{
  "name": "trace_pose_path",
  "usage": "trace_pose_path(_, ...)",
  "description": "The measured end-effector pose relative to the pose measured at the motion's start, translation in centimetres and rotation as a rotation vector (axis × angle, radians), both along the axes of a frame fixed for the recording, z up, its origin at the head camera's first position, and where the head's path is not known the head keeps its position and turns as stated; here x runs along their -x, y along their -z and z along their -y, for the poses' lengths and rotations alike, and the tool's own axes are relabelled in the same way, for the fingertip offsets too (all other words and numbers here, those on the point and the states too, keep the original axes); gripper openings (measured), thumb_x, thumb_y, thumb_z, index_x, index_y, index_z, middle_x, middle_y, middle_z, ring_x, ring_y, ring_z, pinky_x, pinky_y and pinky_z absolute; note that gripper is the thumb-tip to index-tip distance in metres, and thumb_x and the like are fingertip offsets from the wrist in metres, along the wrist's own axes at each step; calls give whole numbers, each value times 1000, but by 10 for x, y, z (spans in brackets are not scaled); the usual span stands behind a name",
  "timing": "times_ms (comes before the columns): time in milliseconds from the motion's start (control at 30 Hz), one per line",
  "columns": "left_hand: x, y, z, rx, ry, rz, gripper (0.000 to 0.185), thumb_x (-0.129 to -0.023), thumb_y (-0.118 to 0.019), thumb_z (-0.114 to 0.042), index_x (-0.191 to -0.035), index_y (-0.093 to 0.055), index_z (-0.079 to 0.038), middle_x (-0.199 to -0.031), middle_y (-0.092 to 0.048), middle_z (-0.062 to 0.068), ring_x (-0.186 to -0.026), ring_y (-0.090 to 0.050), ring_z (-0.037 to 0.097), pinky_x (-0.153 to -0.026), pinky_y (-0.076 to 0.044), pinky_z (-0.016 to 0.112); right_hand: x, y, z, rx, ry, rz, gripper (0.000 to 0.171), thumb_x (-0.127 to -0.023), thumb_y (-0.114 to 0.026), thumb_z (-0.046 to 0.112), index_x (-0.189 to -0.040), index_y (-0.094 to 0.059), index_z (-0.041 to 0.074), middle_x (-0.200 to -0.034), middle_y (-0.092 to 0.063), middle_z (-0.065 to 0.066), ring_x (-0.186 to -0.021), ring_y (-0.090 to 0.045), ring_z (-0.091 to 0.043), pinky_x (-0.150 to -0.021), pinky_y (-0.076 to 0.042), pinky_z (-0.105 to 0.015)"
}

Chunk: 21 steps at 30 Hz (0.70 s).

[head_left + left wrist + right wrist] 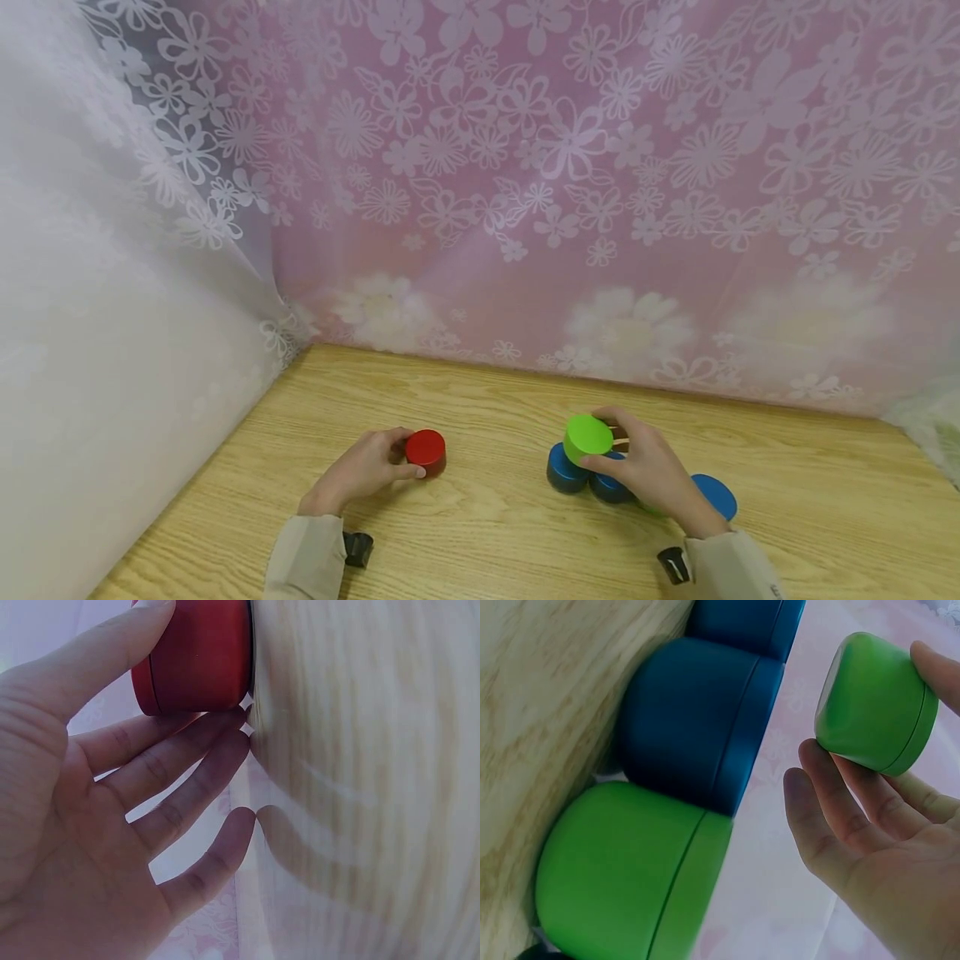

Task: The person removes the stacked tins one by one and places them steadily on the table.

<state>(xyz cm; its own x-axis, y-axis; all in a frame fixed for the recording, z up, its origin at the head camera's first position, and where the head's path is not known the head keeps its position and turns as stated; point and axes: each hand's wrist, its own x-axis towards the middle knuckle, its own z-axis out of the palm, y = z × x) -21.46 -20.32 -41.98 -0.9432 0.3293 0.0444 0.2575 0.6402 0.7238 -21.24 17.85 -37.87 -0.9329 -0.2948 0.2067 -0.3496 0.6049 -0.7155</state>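
**Open wood at centre, clutter at four o'clock**

Bare table (495, 533) between red tin (426, 451) and blue tins (567, 470): room to pass. Blocked at four o'clock by blue tins, a third blue tin (716, 494) and a green tin (630, 874) packed close together. Walled off at twelve by floral curtain (570, 208), at nine by white drape (105, 350).

Light wood-grain tabletop (487, 533), pale yellow-brown, grain running left to right. Behind it, a pink backdrop curtain (600, 167) with white lace flower pattern, larger soft daisies printed near its lower edge. On the left, a plain white sheer drape (90, 333) meets it at the corner. Light even, diffuse; source possibly behind the fabric.
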Motion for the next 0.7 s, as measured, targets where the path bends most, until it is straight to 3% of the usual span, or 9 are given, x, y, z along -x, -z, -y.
trace_pose_path(700,0,0,0,1,4,0,52,-88,-82,-20,-129,-62,6,-103,-72,1,-90,-66,14,-81,-53,35,-6,0,-16,-37,47,-3,63,-83,-86,17,-133,-55,-5,-120,-63,-22,-103,-66,-39,-84,-56,-51)
